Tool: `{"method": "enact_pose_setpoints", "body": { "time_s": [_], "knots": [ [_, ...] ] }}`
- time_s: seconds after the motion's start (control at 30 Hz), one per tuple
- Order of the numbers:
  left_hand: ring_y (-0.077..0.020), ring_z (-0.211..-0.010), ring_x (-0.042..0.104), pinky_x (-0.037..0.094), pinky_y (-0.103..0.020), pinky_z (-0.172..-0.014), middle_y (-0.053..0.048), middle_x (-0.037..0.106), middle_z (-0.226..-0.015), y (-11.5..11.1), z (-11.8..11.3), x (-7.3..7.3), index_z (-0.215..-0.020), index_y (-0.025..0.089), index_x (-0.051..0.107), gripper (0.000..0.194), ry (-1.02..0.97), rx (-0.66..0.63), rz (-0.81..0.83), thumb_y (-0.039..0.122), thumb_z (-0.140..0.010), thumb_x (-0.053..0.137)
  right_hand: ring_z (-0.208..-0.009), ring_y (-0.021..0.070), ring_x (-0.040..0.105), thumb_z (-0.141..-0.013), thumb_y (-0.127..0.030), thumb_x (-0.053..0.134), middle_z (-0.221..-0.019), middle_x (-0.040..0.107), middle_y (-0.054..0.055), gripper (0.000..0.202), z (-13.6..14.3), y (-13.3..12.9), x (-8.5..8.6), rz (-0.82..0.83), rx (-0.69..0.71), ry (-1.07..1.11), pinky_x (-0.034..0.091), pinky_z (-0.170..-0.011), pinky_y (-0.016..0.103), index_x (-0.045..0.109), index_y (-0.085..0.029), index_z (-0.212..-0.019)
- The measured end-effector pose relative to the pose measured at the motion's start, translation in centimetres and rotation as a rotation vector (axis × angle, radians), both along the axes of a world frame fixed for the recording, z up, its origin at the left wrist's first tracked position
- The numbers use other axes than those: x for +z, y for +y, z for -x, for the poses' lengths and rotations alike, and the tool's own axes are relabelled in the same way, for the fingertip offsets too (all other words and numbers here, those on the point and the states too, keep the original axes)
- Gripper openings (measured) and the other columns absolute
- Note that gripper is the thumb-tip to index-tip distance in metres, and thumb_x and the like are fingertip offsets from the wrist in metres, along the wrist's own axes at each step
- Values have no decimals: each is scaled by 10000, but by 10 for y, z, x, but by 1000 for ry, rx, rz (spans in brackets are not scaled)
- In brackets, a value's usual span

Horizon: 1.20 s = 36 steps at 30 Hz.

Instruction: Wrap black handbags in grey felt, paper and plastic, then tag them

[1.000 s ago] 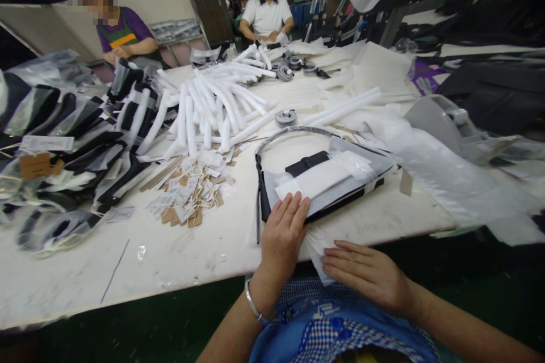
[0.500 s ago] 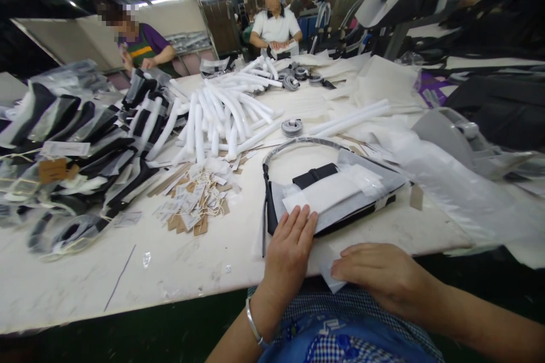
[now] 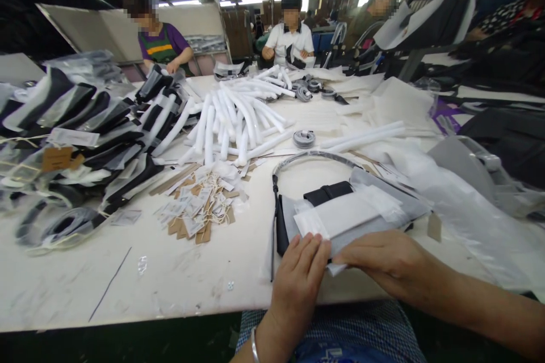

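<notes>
A black handbag point(image 3: 281, 232) lies on the table before me, largely covered by pale translucent wrapping point(image 3: 293, 207). Its wrapped strap point(image 3: 313, 154) arches away from me, and a white wrapped strip point(image 3: 340, 212) rests over its front below a black flap piece point(image 3: 327, 193). My left hand point(image 3: 300, 272) is laid on the bag's near edge, fingers stretched out and touching the white strip. Closed at the fingertips, my right hand point(image 3: 383, 261) pinches a small translucent sheet point(image 3: 336, 268) against the same edge. The sheet's upper part is hidden under my fingers.
Tags with strings point(image 3: 200, 204) lie in a heap left of the bag. White foam tubes point(image 3: 232, 119) and wrapped black bags point(image 3: 106, 147) are piled beyond. A coiled strap point(image 3: 304, 138) sits behind the bag, plastic sheeting point(image 3: 447, 198) at right. Two people work across the table.
My right hand has moved up from the table's front edge to the bag, bringing the translucent sheet along. My left hand stays on the bag. The camera view has shifted slightly.
</notes>
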<state>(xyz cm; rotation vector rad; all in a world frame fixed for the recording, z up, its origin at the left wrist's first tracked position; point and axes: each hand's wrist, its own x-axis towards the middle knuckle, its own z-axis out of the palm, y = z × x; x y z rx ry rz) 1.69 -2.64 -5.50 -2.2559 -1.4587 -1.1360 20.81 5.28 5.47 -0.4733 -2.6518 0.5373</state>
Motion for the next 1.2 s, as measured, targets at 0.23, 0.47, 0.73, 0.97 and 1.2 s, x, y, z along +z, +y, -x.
{"method": "enact_pose_setpoints", "body": {
  "time_s": [0.23, 0.47, 0.73, 0.97, 1.2],
  "knots": [
    [-190, -1277, 581, 494, -394, -1106, -75, 702, -1254, -2, 2, 7, -1142, 101, 655, 280, -33, -11, 35, 108, -1013, 407, -798, 190, 717, -945, -178, 504, -902, 773, -9, 271, 17, 21, 6, 122, -182, -162, 532, -731, 280, 756, -270, -985],
    [-197, -1177, 642, 549, -335, -1026, -82, 707, -1232, -3, 2, 13, -1152, 104, 676, 336, -87, 43, 32, 103, -1006, 374, -848, 197, 681, -919, -280, 568, -895, 755, -12, 209, 37, 44, 6, 477, -245, -249, 496, -787, 298, 769, -277, -859],
    [-189, -1230, 607, 474, -364, -1107, -63, 703, -1250, -7, 10, 12, -1187, 101, 663, 387, -90, -12, 82, 52, -931, 377, -708, 149, 579, -886, -284, 640, -730, 601, -1, 200, 43, 53, -9, 468, -322, -244, 396, -633, 269, 740, -238, -720],
    [-194, -1217, 612, 476, -361, -1104, -93, 704, -1231, -10, 14, 18, -1219, 88, 628, 402, -229, -61, 131, 48, -857, 459, -732, 154, 591, -884, -320, 680, -736, 618, -9, 129, 43, 45, -32, 371, -456, -163, 401, -661, 279, 786, -289, -819],
    [-216, -1194, 616, 503, -385, -1078, -128, 690, -1226, -12, 13, 19, -1316, 74, 552, 470, -224, -64, 181, 73, -850, 498, -715, 140, 609, -813, -269, 743, -747, 662, -56, 66, 50, 46, -28, 348, -534, -292, 394, -670, 279, 743, -284, -749]
  ]
}}
